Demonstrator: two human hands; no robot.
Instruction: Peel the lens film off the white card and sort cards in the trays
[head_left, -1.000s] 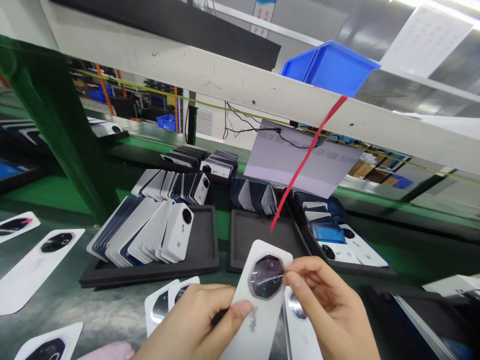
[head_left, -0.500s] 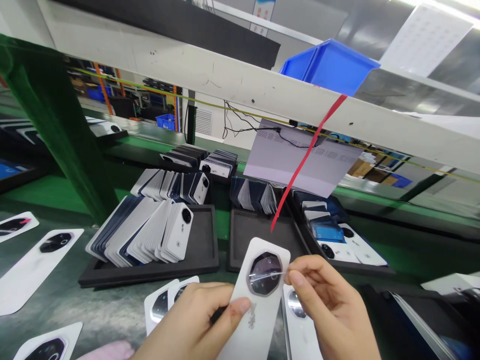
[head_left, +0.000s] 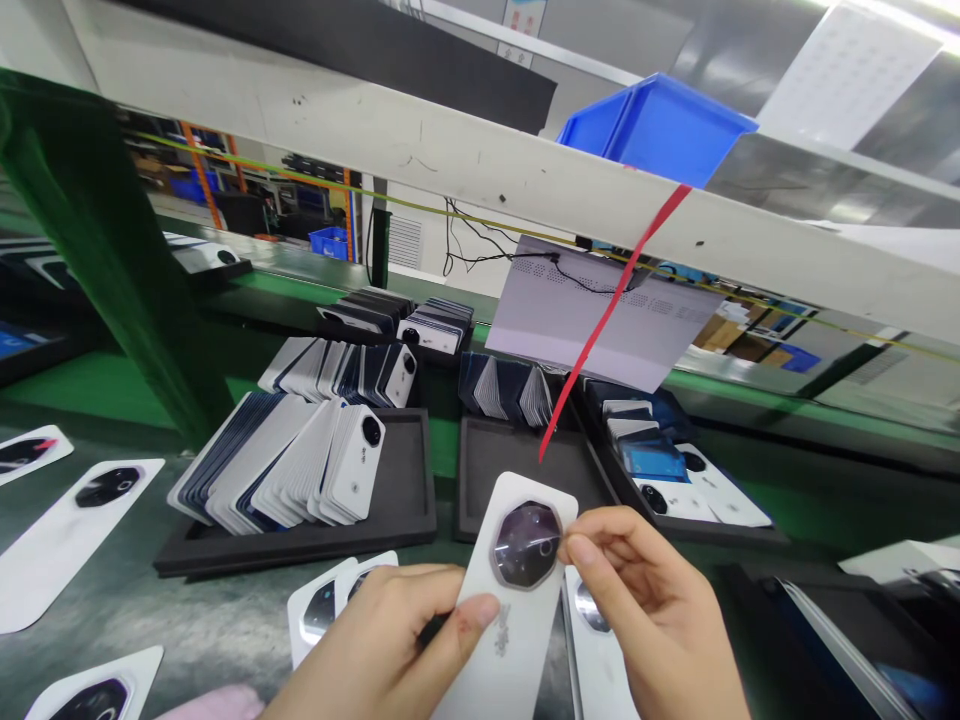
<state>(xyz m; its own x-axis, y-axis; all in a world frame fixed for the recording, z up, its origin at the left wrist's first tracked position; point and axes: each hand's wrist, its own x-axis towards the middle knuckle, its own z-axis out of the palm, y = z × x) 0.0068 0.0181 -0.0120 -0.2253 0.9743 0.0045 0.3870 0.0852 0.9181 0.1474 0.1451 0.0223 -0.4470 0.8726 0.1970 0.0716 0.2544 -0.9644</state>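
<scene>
My left hand (head_left: 382, 650) grips a white phone back cover (head_left: 506, 630) by its lower half and holds it upright and tilted above the belt. The cover has an octagonal camera window (head_left: 526, 544) near its top. My right hand (head_left: 645, 610) pinches the right edge of that window between thumb and forefinger, on what looks like a thin clear film. More white covers (head_left: 330, 605) lie flat on the belt just under my hands.
A black tray (head_left: 397, 515) holds a leaning stack of white covers (head_left: 300, 465). A second black tray (head_left: 499, 465) sits right of it, a third (head_left: 675, 480) further right. Loose covers (head_left: 67, 535) lie at left. A red strip (head_left: 607, 320) hangs from the white rail (head_left: 450, 160). Blue bin (head_left: 660, 125) above.
The cover and both hands have drifted slightly left and up. My right fingers have closed in on the window's right edge.
</scene>
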